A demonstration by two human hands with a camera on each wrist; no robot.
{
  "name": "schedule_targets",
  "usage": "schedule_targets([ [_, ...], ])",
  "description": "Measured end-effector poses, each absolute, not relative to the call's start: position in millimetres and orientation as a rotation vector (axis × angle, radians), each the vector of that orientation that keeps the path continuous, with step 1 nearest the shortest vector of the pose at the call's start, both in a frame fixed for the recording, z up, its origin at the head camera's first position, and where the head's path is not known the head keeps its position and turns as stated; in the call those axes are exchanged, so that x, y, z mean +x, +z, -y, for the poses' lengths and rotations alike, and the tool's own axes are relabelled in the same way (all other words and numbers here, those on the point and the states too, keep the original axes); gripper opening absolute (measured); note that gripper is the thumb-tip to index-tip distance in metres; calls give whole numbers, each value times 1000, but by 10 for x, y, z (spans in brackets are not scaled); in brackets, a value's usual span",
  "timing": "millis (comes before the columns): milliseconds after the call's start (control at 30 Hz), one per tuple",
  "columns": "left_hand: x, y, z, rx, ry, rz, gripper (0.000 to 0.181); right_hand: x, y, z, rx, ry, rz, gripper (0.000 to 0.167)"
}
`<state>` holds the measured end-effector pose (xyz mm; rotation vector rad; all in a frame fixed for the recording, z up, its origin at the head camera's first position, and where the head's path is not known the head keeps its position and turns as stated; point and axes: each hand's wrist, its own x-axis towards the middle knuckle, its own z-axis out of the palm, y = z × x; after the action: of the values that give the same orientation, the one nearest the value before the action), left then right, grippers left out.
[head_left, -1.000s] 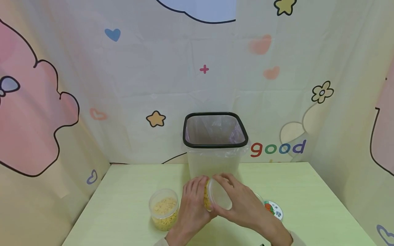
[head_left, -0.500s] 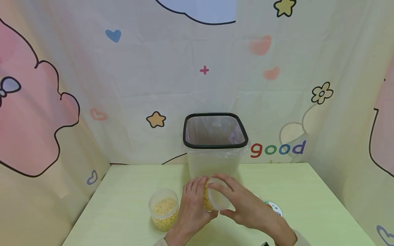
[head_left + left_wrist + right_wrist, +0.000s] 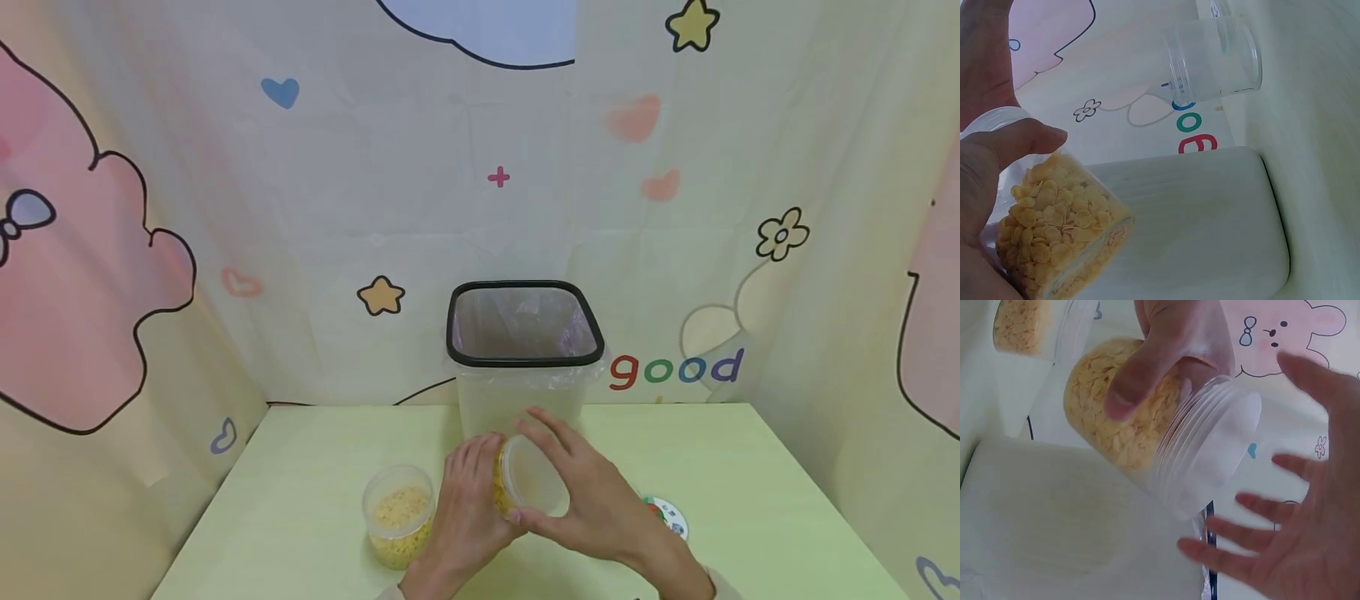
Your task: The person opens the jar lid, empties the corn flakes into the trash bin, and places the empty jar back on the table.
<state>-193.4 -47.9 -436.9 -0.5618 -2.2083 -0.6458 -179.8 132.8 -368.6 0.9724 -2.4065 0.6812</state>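
My left hand (image 3: 468, 504) grips a clear plastic jar (image 3: 1063, 215) filled with yellow flakes, tilted so that its translucent lid (image 3: 1216, 456) points to the right. Thumb and fingers wrap the jar's body. Around the lid end, my right hand (image 3: 600, 500) is spread with fingers extended. The right wrist view shows its fingers (image 3: 1241, 534) apart from the lid. On the table to the left stands a second jar (image 3: 401, 521), uncovered and partly filled with flakes. An empty clear jar (image 3: 1216, 59) stands on the right, hidden behind my right hand in the head view.
A bin (image 3: 517, 392) with a black rim and a clear bag liner stands behind my hands, near the back edge of the table (image 3: 285, 500). A round printed disc (image 3: 670, 517) lies to the right. Patterned cloth (image 3: 360, 167) hangs behind and at both sides.
My right hand's fingers have shifted across the lid and are now lifted and spread wider. My left hand keeps its grip on the jar. The head view has tilted up slightly.
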Motion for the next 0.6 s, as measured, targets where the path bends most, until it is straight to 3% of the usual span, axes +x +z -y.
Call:
schedule_targets([
  [333,-1960,-4379,481,-539,-597,2178,100,-1722,-3682,-1163,429,721,2669,82],
  [600,-1954,-4394,484,-542,-584,2181,100,-1731,-3723,-1089,367,649,2724,76],
])
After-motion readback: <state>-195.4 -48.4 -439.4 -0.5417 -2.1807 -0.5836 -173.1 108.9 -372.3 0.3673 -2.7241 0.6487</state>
